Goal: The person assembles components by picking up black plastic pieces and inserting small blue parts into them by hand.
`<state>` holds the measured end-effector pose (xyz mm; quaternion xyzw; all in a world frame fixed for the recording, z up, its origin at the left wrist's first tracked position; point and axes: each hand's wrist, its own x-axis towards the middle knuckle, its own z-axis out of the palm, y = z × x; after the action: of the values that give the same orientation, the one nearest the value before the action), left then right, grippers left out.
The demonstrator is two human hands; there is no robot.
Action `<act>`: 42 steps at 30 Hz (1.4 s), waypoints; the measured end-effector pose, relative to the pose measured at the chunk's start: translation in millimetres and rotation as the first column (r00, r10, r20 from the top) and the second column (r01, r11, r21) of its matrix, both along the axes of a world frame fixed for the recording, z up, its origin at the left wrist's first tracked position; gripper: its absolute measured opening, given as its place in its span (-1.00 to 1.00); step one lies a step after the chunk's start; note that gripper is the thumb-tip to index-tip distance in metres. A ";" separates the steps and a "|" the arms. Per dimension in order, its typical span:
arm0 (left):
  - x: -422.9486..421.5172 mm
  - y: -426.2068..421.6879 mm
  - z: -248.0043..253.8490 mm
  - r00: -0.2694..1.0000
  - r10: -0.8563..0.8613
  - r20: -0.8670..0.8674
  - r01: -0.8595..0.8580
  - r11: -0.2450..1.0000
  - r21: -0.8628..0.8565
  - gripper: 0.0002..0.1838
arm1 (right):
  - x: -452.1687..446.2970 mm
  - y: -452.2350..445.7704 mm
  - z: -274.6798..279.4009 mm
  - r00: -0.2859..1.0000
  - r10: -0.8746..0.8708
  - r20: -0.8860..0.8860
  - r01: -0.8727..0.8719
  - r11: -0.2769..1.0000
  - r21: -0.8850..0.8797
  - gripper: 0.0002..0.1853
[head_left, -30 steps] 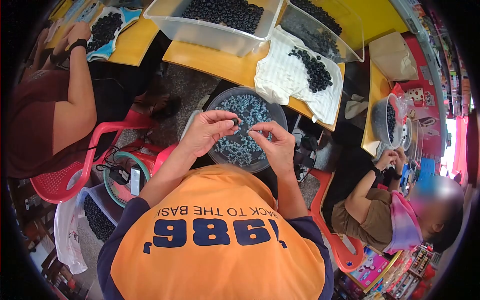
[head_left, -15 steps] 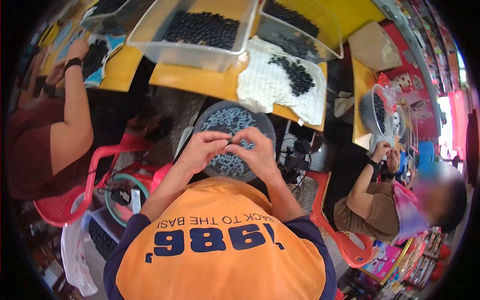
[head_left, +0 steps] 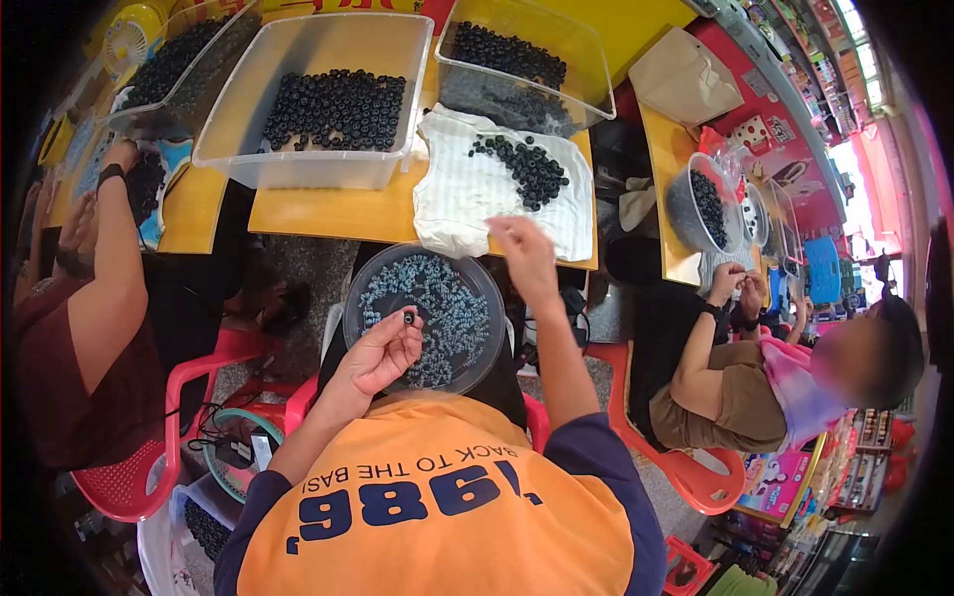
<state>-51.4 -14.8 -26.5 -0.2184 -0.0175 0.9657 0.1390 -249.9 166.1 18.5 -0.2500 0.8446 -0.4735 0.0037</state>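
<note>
My left hand (head_left: 383, 355) is held palm up over the near left side of a round basin (head_left: 494, 348). Thumb and fingertips pinch a small black ring-shaped piece (head_left: 408, 318). Small light-blue pieces (head_left: 437, 288) are spread over the basin's bottom. My right hand (head_left: 527, 255), a little blurred, is above the front edge of a white cloth (head_left: 447, 189), its fingers stretched forward and nothing visible in them. A pile of black pieces (head_left: 537, 174) lies on the cloth, beyond those fingertips.
Clear plastic bins (head_left: 308, 174) of black pieces stand on the yellow table (head_left: 328, 214). At left a person's arm (head_left: 114, 268) works over another cloth. To the right, a seated person (head_left: 735, 387) has both hands near a round tub (head_left: 681, 204). Red chairs (head_left: 184, 397) stand at the sides.
My hands were together over the basin and are now apart. My right hand has moved forward toward the cloth. My left hand stays over the basin, turned palm up. The view has shifted.
</note>
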 end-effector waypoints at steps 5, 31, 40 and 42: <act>-7.7 1.2 11.5 0.999 -0.042 0.011 0.043 0.996 -0.082 -0.82 | -77.0 0.9 -14.8 0.754 0.055 -0.655 0.269 0.884 0.383 -0.92; -43.8 -14.5 58.6 0.981 0.119 -0.153 -0.161 0.937 -0.309 -0.77 | 60.1 -36.9 32.7 0.715 0.427 0.554 0.086 0.732 -0.675 -0.80; -32.4 -10.0 60.2 0.978 0.156 -0.136 -0.196 0.907 -0.372 -0.80 | 85.2 -46.4 49.5 0.886 0.310 0.346 -0.082 0.837 -0.541 -0.79; -31.6 -9.4 59.1 0.975 0.166 -0.149 -0.210 0.908 -0.363 -0.82 | 87.4 -44.6 52.4 0.922 0.282 0.266 -0.151 0.893 -0.423 -0.79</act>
<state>-83.0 -24.2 32.7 -0.1826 0.1551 0.9709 0.0017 -162.5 121.5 70.9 -0.2591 0.6859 -0.6647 0.1438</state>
